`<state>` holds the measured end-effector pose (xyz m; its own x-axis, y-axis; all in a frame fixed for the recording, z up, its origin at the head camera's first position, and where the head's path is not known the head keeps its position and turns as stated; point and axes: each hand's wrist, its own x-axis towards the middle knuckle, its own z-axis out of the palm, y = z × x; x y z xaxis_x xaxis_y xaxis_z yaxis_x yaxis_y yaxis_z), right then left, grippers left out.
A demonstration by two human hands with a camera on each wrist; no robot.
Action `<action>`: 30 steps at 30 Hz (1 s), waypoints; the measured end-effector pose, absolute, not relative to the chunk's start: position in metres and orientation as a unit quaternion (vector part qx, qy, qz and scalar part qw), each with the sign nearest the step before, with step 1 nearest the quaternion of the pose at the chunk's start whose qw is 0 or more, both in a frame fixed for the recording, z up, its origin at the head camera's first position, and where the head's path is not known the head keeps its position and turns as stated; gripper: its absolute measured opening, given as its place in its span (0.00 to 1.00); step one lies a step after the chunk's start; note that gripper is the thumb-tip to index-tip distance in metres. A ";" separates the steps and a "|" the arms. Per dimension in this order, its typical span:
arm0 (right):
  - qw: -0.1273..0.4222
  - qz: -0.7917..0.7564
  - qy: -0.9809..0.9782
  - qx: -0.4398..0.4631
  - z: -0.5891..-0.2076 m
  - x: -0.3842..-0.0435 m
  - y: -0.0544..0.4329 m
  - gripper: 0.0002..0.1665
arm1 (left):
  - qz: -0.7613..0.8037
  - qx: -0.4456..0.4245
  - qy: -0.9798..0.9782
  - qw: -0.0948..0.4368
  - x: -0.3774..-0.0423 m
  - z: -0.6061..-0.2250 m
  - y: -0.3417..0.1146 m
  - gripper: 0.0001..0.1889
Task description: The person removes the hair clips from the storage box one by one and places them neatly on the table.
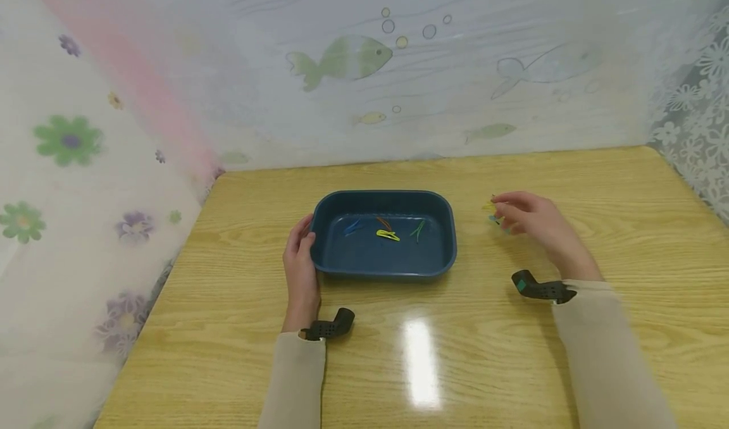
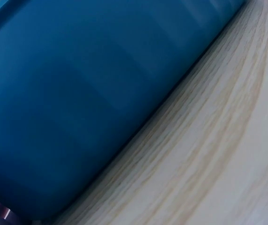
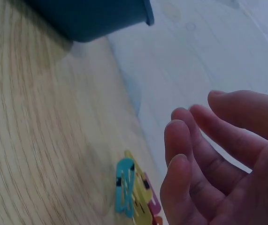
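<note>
A dark blue tub (image 1: 387, 266) stands on the table, with several snap hair clips on its floor: a blue clip (image 1: 352, 228), an orange clip (image 1: 384, 224), a yellow clip (image 1: 388, 235) and a green clip (image 1: 418, 230). My left hand (image 1: 300, 261) holds the tub's left end, thumb at the rim; the left wrist view is filled mostly by the tub's outer wall (image 2: 91, 93). To the right, my right hand (image 1: 532, 221) hovers beside a small group of clips, fingers loosely bent and nothing between them. That group includes a light blue clip (image 3: 124, 185) and a yellow clip (image 3: 142, 201).
The wood-grain table (image 1: 484, 353) reaches back to a wall sheet (image 1: 444, 100) printed with fish. A flowered sheet (image 1: 85, 226) hangs along the left side. Each wrist wears a black camera mount, the right mount (image 1: 541, 288) close above the table.
</note>
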<state>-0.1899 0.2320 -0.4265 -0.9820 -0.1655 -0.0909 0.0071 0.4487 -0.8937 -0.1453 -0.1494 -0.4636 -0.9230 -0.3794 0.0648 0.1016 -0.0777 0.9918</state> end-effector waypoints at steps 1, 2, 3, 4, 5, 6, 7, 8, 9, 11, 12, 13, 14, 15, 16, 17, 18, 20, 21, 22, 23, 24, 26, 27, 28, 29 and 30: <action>0.085 -0.520 0.848 -0.051 -0.427 -0.190 0.230 0.27 | -0.727 0.105 -0.658 0.166 -0.145 -0.463 -0.149 0.16; 0.087 -0.518 0.849 -0.056 -0.427 -0.191 0.227 0.27 | -0.727 0.104 -0.658 0.166 -0.145 -0.463 -0.149 0.16; 0.089 -0.515 0.850 -0.061 -0.427 -0.191 0.224 0.27 | -0.727 0.103 -0.659 0.165 -0.145 -0.464 -0.149 0.16; 0.091 -0.513 0.851 -0.066 -0.427 -0.191 0.222 0.27 | -0.727 0.104 -0.659 0.165 -0.145 -0.464 -0.149 0.16; 0.092 -0.511 0.852 -0.072 -0.426 -0.191 0.219 0.27 | -0.726 0.104 -0.659 0.164 -0.145 -0.464 -0.149 0.16; 0.091 -0.509 0.853 -0.077 -0.426 -0.191 0.216 0.27 | -0.726 0.104 -0.660 0.164 -0.144 -0.464 -0.149 0.16; 0.089 -0.505 0.854 -0.082 -0.426 -0.191 0.214 0.27 | -0.725 0.104 -0.660 0.164 -0.144 -0.464 -0.149 0.16; 0.086 -0.504 0.855 -0.085 -0.425 -0.190 0.211 0.26 | -0.725 0.104 -0.661 0.165 -0.145 -0.464 -0.149 0.16; 0.084 -0.501 0.857 -0.087 -0.423 -0.190 0.208 0.26 | -0.725 0.103 -0.660 0.165 -0.145 -0.464 -0.149 0.16; 0.078 -0.496 0.860 -0.093 -0.420 -0.189 0.202 0.25 | -0.725 0.101 -0.660 0.166 -0.145 -0.464 -0.149 0.16; 0.077 -0.492 0.862 -0.095 -0.418 -0.188 0.199 0.25 | -0.725 0.101 -0.660 0.167 -0.145 -0.464 -0.149 0.16; 0.076 -0.491 0.862 -0.097 -0.415 -0.187 0.196 0.24 | -0.725 0.101 -0.661 0.166 -0.145 -0.464 -0.149 0.16; 0.075 -0.490 0.863 -0.099 -0.412 -0.185 0.193 0.23 | -0.725 0.101 -0.661 0.166 -0.145 -0.464 -0.150 0.16; 0.074 -0.489 0.863 -0.102 -0.408 -0.183 0.190 0.22 | -0.724 0.101 -0.661 0.166 -0.145 -0.464 -0.150 0.16; 0.073 -0.487 0.864 -0.105 -0.404 -0.180 0.187 0.21 | -0.724 0.102 -0.662 0.166 -0.145 -0.464 -0.150 0.16; 0.070 -0.485 0.865 -0.109 -0.399 -0.178 0.183 0.20 | -0.723 0.102 -0.663 0.166 -0.145 -0.464 -0.150 0.16; 0.067 -0.483 0.865 -0.115 -0.394 -0.175 0.180 0.19 | -0.723 0.102 -0.662 0.165 -0.145 -0.464 -0.150 0.16; 0.055 -0.475 0.868 -0.135 -0.388 -0.173 0.175 0.18 | -0.725 0.101 -0.661 0.165 -0.145 -0.463 -0.150 0.16; 0.051 -0.471 0.869 -0.145 -0.388 -0.173 0.173 0.18 | -0.726 0.102 -0.660 0.164 -0.145 -0.463 -0.150 0.16; 0.047 -0.466 0.870 -0.156 -0.386 -0.172 0.171 0.17 | -0.726 0.102 -0.659 0.164 -0.145 -0.463 -0.150 0.16; 0.042 -0.463 0.869 -0.169 -0.389 -0.175 0.171 0.17 | -0.727 0.102 -0.658 0.164 -0.145 -0.463 -0.150 0.16; 0.039 -0.457 0.870 -0.182 -0.392 -0.178 0.170 0.18 | -0.728 0.103 -0.658 0.164 -0.145 -0.463 -0.150 0.16; 0.035 -0.449 0.868 -0.207 -0.400 -0.183 0.170 0.19 | -0.729 0.104 -0.656 0.164 -0.146 -0.464 -0.150 0.16; 0.035 -0.444 0.869 -0.217 -0.401 -0.184 0.169 0.19 | -0.730 0.105 -0.655 0.164 -0.146 -0.464 -0.150 0.16; 0.032 -0.438 0.869 -0.228 -0.401 -0.185 0.167 0.19 | -0.731 0.105 -0.654 0.164 -0.146 -0.465 -0.150 0.16; 0.028 -0.432 0.869 -0.241 -0.405 -0.188 0.167 0.20 | -0.731 0.106 -0.654 0.163 -0.146 -0.465 -0.150 0.16; 0.025 -0.423 0.871 -0.249 -0.404 -0.188 0.165 0.20 | -0.732 0.106 -0.653 0.162 -0.146 -0.465 -0.149 0.16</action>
<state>-0.1885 0.1650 -0.4041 -0.8747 -0.4551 0.1666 -0.4122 0.5179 -0.7496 -0.1456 -0.1495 -0.4653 -0.9251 -0.3754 0.0563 0.0986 -0.0944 0.9906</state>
